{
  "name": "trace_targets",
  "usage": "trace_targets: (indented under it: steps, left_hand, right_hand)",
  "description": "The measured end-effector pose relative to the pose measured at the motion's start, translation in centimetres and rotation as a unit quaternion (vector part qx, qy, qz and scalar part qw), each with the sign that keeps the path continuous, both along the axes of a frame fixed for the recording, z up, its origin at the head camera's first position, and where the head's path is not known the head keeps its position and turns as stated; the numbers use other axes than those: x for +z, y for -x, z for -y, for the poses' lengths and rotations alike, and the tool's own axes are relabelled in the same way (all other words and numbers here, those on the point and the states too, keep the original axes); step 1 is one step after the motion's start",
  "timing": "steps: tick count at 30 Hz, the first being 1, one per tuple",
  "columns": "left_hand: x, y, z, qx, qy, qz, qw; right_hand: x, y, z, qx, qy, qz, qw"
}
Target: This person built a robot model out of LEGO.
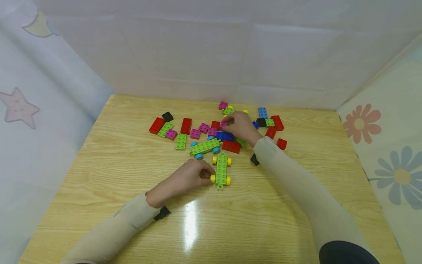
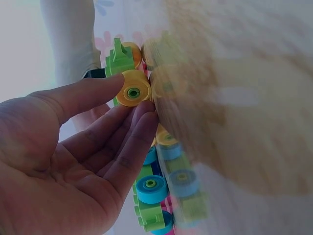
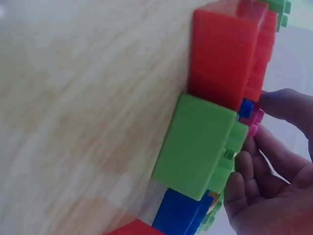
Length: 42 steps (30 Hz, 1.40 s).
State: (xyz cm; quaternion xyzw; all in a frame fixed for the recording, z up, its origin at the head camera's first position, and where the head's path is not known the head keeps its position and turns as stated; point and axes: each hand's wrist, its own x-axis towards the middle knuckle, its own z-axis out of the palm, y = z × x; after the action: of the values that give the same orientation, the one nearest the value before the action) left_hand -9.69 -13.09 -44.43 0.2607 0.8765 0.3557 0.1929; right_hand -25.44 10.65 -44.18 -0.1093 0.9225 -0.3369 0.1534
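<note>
My left hand (image 1: 188, 178) is at the near left corner of a green toy car base with yellow wheels (image 1: 221, 169). In the left wrist view its thumb and fingertips pinch a yellow wheel (image 2: 133, 88) of that base. My right hand (image 1: 242, 127) reaches into the brick pile at the back. Its thumb and index finger pinch a small pink brick (image 3: 255, 121), partly hidden behind other bricks in the right wrist view. A second green car base, with blue wheels (image 1: 205, 146), lies just beyond the left hand. Beneath the right hand, some bricks are covered.
Red (image 1: 231, 146), blue (image 1: 225, 136) and green bricks (image 1: 181, 142) lie scattered across the wooden table's (image 1: 115, 165) far half. Another yellow-wheeled green base (image 1: 229, 110) is partly hidden behind the right hand. A pale curtain (image 1: 211, 62) hangs along the table's back edge.
</note>
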Motion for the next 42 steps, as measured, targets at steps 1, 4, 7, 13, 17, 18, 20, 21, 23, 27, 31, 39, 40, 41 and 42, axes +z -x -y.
trace_targets:
  steps: [1,4,7,13,17,18,20,21,23,27,31,39,40,41,42]
  left_hand:
    - [0.1,0.0,0.0,0.002,0.003,0.000,1.0000]
    - [0.1,0.0,0.0,0.000,0.002,-0.003,1.0000]
    - [-0.9,0.3,0.2,-0.009,-0.012,-0.009,0.9999]
    - [-1.0,0.5,0.1,-0.008,-0.015,-0.010,0.9998]
    - [-0.1,0.2,-0.1,0.002,0.000,-0.002,1.0000]
    - [-0.1,0.2,-0.1,0.002,0.000,-0.002,1.0000]
    - [-0.1,0.2,-0.1,0.003,0.003,-0.002,1.0000]
    - [-0.1,0.2,-0.1,0.003,0.003,-0.001,1.0000]
    - [-0.1,0.2,-0.1,0.004,0.003,-0.001,1.0000]
    - [-0.1,0.1,-0.1,0.005,0.001,-0.002,1.0000]
    - [-0.1,0.1,-0.1,0.003,-0.002,-0.001,1.0000]
    - [-1.3,0.2,0.1,0.000,-0.013,-0.007,0.9999]
    - [-1.3,0.2,0.1,-0.001,-0.013,-0.009,0.9999]
    - [-1.3,0.2,0.1,0.000,-0.014,-0.009,0.9999]
    - [-1.3,0.2,0.1,0.000,-0.013,-0.009,0.9999]
  right_hand:
    - [0.0,-0.1,0.0,-0.004,0.006,-0.001,1.0000]
    - [0.0,-0.3,-0.1,-0.017,0.024,-0.004,0.9996]
    - [0.2,-0.5,-0.2,-0.025,0.030,-0.011,0.9992]
    - [0.7,-1.0,-0.6,-0.022,0.023,-0.030,0.9991]
    - [0.8,-1.4,-0.8,-0.021,0.023,-0.033,0.9990]
    - [0.9,-1.5,-0.9,-0.021,0.025,-0.033,0.9989]
    - [1.0,-1.7,-1.0,-0.017,0.030,-0.030,0.9990]
    - [1.0,-1.8,-1.1,-0.017,0.032,-0.028,0.9989]
    - [1.2,-2.2,-1.2,-0.013,0.036,-0.026,0.9989]
    - [1.5,-3.0,-1.4,-0.012,0.041,-0.022,0.9988]
    - [1.6,-3.7,-1.5,-0.007,0.042,-0.021,0.9989]
    - [1.7,-5.6,-1.6,-0.002,0.043,-0.014,0.9990]
    - [1.7,-6.0,-1.6,0.001,0.045,-0.014,0.9989]
    - [1.7,-6.3,-1.6,0.002,0.046,-0.015,0.9988]
    - [1.7,-6.6,-1.7,0.004,0.047,-0.016,0.9987]
